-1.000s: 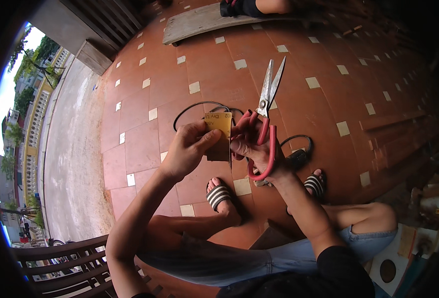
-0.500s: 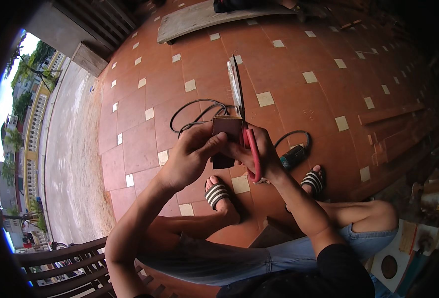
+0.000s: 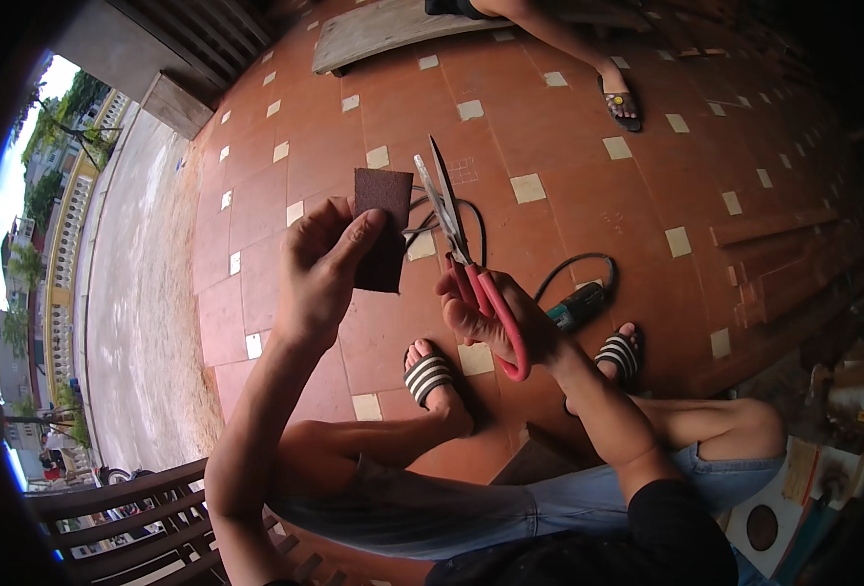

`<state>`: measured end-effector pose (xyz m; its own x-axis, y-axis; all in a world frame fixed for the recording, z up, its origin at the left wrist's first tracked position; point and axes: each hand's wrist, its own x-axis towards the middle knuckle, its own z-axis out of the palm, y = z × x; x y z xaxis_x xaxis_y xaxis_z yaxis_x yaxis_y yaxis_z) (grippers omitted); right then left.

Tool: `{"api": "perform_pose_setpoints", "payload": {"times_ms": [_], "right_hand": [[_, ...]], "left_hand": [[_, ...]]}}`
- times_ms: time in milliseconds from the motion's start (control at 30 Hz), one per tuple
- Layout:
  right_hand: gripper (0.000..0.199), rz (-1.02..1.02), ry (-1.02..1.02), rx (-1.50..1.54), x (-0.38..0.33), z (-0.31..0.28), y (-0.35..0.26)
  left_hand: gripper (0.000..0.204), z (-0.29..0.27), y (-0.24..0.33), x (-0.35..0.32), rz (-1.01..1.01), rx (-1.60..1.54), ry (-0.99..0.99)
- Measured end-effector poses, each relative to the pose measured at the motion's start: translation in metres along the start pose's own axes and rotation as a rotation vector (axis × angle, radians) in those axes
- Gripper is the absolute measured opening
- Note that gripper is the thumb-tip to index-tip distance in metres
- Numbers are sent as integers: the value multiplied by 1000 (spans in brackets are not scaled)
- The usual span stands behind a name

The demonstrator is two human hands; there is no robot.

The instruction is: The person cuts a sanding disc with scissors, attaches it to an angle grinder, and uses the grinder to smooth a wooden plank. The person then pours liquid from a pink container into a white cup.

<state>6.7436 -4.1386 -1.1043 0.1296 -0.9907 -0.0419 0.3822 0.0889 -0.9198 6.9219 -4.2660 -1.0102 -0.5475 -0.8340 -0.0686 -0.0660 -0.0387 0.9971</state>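
Observation:
Between the thumb and fingers of my left hand [image 3: 316, 264] is a small dark brown rectangle of sandpaper [image 3: 385, 195], held upright with its rough face showing. My right hand [image 3: 515, 317] grips a pair of scissors [image 3: 460, 250] by the red handles. Their metal blades point away from me and stand slightly apart, just right of the sandpaper without touching it. Part of the lower handle loop is hidden by my fingers.
A green and black power tool [image 3: 578, 308] lies on the tiled floor [image 3: 510, 137], its black cable [image 3: 483, 223] looping behind my hands. Beyond is a low wooden bench [image 3: 373, 41] with another person's sandalled foot [image 3: 621, 103] nearby. Wooden boards [image 3: 779, 227] lie at right.
My hands have separated: the left has carried the sandpaper left and up, and the right has drawn the scissors off it. The other person's leg has stretched out onto the floor.

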Motion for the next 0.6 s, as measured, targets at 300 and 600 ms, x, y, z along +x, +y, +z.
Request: {"api": "perform_pose_setpoints", "payload": {"times_ms": [300, 600], "right_hand": [[35, 62, -31, -325, -5, 9, 9], [64, -84, -81, -393, -13, 6, 3]], "left_hand": [[8, 5, -11, 1, 71, -14, -8], [12, 7, -7, 1, 53, -49, -71]]}}
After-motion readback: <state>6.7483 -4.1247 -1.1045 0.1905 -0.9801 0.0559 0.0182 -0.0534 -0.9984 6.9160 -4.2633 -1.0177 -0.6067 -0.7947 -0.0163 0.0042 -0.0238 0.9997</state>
